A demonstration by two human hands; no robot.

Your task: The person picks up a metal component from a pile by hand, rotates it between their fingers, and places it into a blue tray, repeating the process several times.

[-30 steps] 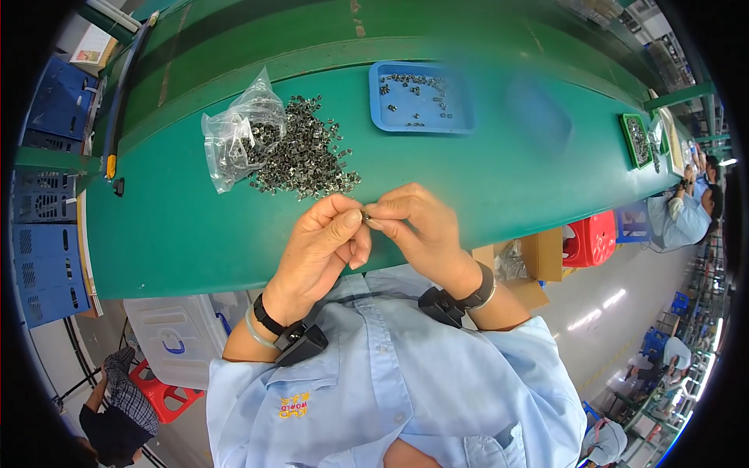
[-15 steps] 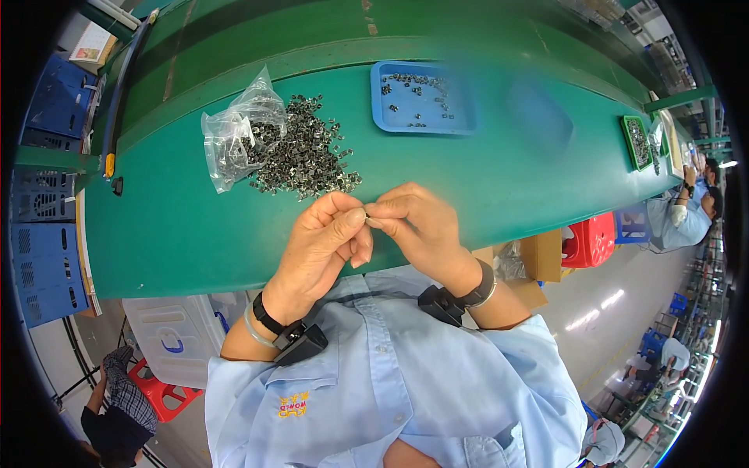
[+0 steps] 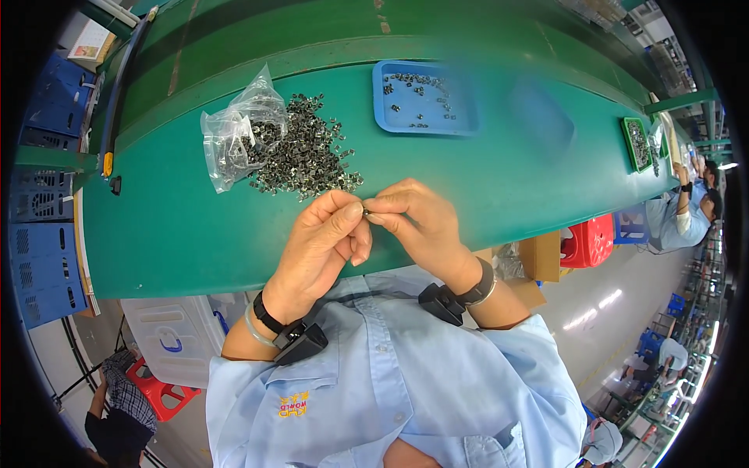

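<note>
Between the fingertips of both hands is a small dark metal part [image 3: 366, 211], mostly hidden by the fingers. My left hand [image 3: 324, 238] pinches it from one side with thumb and forefinger. From the other side, the thumb and forefinger of my right hand [image 3: 421, 226] close on it too. Just beyond my left hand lies a heap of small black and silver metal parts [image 3: 304, 156] on the green table [image 3: 195, 249]. An open clear plastic bag [image 3: 226, 148] lies against the heap's left side, with more of these parts in it.
A blue tray [image 3: 421, 127] with several small parts stands at the back middle. Far right is a green tray [image 3: 636, 144] of parts, near a co-worker [image 3: 679, 214]. A red stool [image 3: 591, 240] and a cardboard box [image 3: 541, 256] stand beyond the table's near edge.
The small part now shows darker between my fingertips, as if turned. Both hands stay in nearly the same place. The heap and the blue tray are unchanged.
</note>
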